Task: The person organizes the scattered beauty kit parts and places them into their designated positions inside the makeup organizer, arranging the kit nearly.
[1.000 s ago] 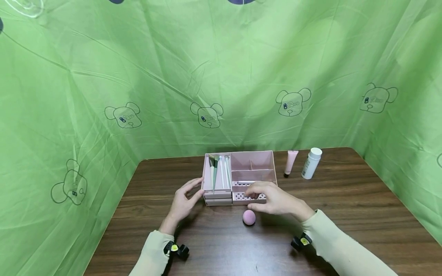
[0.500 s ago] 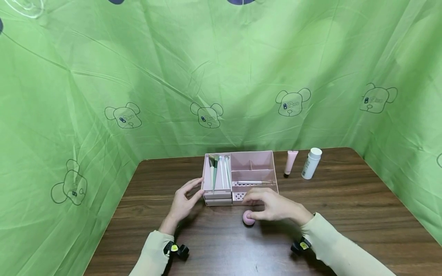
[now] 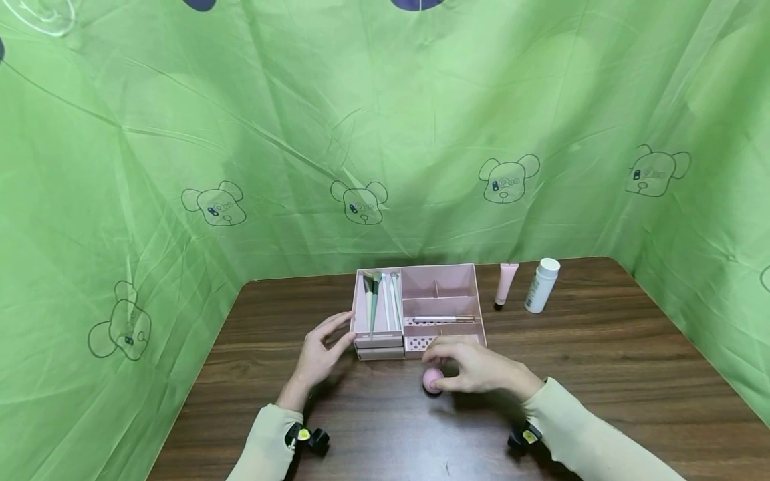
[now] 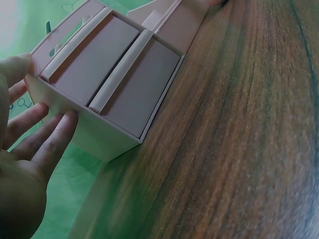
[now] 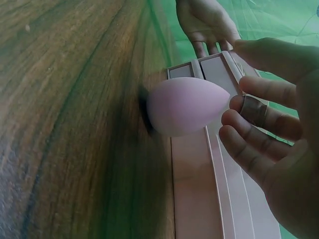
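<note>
A pink makeup sponge (image 3: 430, 381) stands on its broad end in front of a pink organizer box (image 3: 442, 305); its teardrop shape (image 5: 184, 107) fills the middle of the right wrist view. My right hand (image 3: 475, 366) hovers over it with thumb and fingers spread apart, fingertips close around its pointed tip. At the box's left side rests my left hand (image 3: 315, 354), fingers against the wall and thumb at the front corner. Several makeup brushes (image 3: 379, 300) lie in the box's left tray, above two drawers (image 4: 119, 74). A slim silver-white stick (image 3: 444, 318) lies in a right-hand compartment.
Right of the box stand a pink tube (image 3: 507, 282) with a dark cap and a white bottle (image 3: 542, 286). All sit on a dark wood table (image 3: 373, 427). A green curtain (image 3: 421, 220) closes off the back and sides.
My right hand has come down and slightly toward me, from over the box's front to around the sponge, uncovering the slim stick. The left hand and the box have stayed put.
</note>
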`<action>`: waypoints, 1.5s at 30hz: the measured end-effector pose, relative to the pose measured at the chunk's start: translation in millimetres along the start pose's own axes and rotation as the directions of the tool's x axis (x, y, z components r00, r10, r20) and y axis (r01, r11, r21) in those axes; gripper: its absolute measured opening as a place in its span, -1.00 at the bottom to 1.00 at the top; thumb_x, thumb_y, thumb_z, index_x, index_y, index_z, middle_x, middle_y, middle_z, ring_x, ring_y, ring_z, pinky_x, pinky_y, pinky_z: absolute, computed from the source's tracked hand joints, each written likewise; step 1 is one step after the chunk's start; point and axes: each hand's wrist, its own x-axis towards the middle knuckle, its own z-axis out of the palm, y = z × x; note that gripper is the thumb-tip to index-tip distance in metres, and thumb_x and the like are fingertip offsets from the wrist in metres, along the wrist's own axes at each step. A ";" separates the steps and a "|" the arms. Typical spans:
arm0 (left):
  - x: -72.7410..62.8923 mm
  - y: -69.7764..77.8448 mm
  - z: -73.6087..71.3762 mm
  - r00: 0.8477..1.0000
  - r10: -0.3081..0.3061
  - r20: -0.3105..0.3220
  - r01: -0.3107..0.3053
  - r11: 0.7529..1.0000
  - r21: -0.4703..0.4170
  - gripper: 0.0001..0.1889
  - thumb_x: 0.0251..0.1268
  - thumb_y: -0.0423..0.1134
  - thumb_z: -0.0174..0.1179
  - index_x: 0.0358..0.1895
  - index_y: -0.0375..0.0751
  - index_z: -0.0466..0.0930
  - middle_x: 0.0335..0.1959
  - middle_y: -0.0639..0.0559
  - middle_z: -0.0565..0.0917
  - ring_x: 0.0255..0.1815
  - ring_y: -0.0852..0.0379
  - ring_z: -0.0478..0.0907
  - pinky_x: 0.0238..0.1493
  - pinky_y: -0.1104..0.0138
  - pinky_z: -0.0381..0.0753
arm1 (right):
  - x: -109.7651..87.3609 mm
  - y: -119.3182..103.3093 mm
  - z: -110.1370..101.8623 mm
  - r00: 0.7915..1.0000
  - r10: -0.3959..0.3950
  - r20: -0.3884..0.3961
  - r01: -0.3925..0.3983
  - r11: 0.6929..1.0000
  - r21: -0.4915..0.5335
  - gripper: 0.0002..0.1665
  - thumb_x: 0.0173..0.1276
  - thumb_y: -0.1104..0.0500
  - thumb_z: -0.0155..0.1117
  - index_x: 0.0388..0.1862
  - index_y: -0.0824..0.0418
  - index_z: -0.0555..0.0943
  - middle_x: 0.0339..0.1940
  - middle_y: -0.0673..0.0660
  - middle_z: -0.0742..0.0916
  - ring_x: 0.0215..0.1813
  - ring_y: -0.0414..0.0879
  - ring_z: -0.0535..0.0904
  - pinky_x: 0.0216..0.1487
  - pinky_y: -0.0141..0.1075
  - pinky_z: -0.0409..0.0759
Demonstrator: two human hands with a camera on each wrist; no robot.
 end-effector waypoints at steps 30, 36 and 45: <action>0.0 0.6 0.3 1.000 -0.007 -0.004 0.007 1.000 0.002 -0.58 0.28 -0.43 0.25 0.21 -0.42 0.52 0.19 -0.27 0.56 0.15 -0.20 0.56 0.20 0.38 0.60 | -2.1 9.8 23.4 0.994 -0.102 -0.035 0.097 0.987 -0.127 -0.69 0.11 0.15 0.49 -0.15 0.11 0.65 -0.09 -0.03 0.68 -0.01 -0.18 0.61 0.11 -0.34 0.66; 0.1 0.3 0.4 1.000 -0.002 -0.007 0.002 1.000 0.009 -0.58 0.29 -0.42 0.25 0.21 -0.42 0.52 0.19 -0.27 0.56 0.15 -0.21 0.56 0.21 -0.01 0.56 | -1.7 9.9 22.2 0.995 -0.094 -0.035 0.089 0.988 -0.128 -0.68 0.10 0.15 0.50 -0.15 0.10 0.65 -0.09 -0.04 0.68 0.00 -0.18 0.60 0.12 -0.33 0.65; 0.1 0.0 0.7 1.000 0.006 -0.011 -0.006 1.000 0.015 -0.58 0.29 -0.42 0.25 0.20 -0.43 0.52 0.19 -0.29 0.56 0.14 -0.21 0.56 0.22 0.17 0.59 | 0.3 5.5 17.1 0.998 -0.059 -0.027 0.056 0.992 -0.116 -0.68 0.10 0.14 0.50 -0.15 0.10 0.65 -0.08 -0.05 0.67 0.01 -0.18 0.60 0.13 -0.30 0.65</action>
